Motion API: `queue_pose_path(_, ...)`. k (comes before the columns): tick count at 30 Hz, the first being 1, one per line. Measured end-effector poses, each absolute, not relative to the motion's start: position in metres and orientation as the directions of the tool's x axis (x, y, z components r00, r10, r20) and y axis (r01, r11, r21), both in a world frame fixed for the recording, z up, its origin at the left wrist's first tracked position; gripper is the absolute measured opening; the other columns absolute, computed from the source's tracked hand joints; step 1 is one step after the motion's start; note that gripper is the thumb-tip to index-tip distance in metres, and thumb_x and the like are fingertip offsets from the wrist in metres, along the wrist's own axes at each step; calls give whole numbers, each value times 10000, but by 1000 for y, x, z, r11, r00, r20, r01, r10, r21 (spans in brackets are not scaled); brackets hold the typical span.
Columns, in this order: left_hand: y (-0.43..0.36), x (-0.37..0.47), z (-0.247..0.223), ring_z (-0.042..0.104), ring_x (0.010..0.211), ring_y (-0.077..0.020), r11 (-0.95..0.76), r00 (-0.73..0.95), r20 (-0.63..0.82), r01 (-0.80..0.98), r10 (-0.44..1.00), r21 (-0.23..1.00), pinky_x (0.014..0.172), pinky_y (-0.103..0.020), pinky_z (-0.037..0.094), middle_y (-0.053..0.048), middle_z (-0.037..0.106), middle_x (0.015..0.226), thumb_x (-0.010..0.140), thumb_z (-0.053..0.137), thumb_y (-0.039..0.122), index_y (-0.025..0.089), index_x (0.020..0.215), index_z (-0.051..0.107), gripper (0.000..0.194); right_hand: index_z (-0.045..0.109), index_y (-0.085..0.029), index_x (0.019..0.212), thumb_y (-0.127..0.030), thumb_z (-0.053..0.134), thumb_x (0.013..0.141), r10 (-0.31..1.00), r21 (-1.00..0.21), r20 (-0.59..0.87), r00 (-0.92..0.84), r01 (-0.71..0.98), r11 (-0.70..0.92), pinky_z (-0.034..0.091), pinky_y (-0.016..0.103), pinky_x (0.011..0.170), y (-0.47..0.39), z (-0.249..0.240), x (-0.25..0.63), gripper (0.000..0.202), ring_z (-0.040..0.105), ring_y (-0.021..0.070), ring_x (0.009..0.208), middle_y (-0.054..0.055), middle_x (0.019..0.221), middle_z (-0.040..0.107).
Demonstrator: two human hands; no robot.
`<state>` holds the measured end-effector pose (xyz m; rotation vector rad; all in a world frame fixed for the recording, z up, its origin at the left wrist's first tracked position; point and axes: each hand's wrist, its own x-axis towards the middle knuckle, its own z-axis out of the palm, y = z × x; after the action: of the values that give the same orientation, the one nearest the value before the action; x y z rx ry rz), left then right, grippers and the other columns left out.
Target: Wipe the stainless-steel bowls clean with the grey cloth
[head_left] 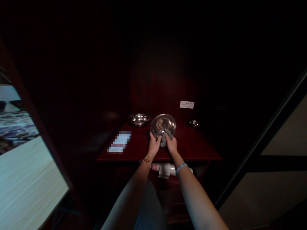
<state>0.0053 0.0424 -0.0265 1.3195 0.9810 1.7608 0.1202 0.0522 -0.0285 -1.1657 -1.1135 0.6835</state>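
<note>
Steel dish [164, 119]: is extending just beyond left hand [154, 143] (gripping near rim) and right hand [172, 143] (holding grey cloth [163, 142] against it).

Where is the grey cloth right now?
The grey cloth is near the middle of the head view, bunched in the right hand at the lower edge of the shiny metal dish, just right of the left hand.
</note>
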Motion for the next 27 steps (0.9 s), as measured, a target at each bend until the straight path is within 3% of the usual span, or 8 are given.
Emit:
queue_pose_path(4, 41, 5, -24, 657, 1076, -203, -451, -220, 419, -121, 881, 884, 990, -389, 497, -176, 603, 1300, 846, 612, 239, 151, 1490, 166, 788, 754, -172, 919, -542, 661, 746, 873, -940, 338, 350, 88, 329, 535, 278, 725, 55, -30, 119, 419, 710, 223, 822, 68, 865, 773)
queue_pose_path(8, 36, 5, -16, 633, 1133, -199, -543, -292, 494, -115, 819, 832, 1003, -372, 488, -166, 527, 1403, 882, 556, 233, 210, 1469, 229, 673, 741, -169, 979, -534, 655, 759, 844, -925, 364, 393, 45, 378, 539, 285, 745, 55, -29, 118, 435, 707, 217, 826, 56, 891, 769)
queue_pose_path(13, 30, 2, -12, 685, 943, -181, -536, -355, 490, -41, 796, 843, 877, -339, 536, -138, 649, 1211, 915, 519, 309, 198, 1403, 348, 529, 730, -157, 1004, -522, 647, 771, 814, -910, 384, 435, 28, 414, 530, 277, 768, 53, -27, 118, 441, 700, 205, 848, 58, 924, 765)
queue_pose_path(16, 33, 1, -15, 683, 880, -180, -496, -338, 469, 8, 816, 868, 826, -315, 533, -104, 698, 1014, 916, 514, 359, 171, 1267, 479, 399, 724, -153, 1015, -520, 636, 779, 805, -911, 385, 451, 47, 410, 523, 284, 787, 52, -27, 119, 445, 697, 213, 878, 70, 960, 763)
queue_pose_path(19, 36, 1, -17, 678, 886, -186, -471, -303, 451, 7, 840, 882, 830, -309, 525, -95, 701, 965, 872, 580, 373, 169, 1121, 546, 323, 726, -154, 1003, -524, 639, 775, 820, -917, 384, 425, 75, 391, 523, 293, 793, 51, -26, 120, 443, 700, 228, 894, 83, 970, 764)
queue_pose_path(27, 33, 5, -19, 693, 830, -173, -369, -153, 349, -139, 925, 919, 749, -301, 553, -94, 714, 1002, 790, 687, 331, 195, 1312, 356, 633, 733, -154, 982, -529, 682, 742, 869, -927, 362, 338, 38, 372, 538, 299, 783, 52, -29, 120, 448, 711, 232, 871, 81, 942, 770)
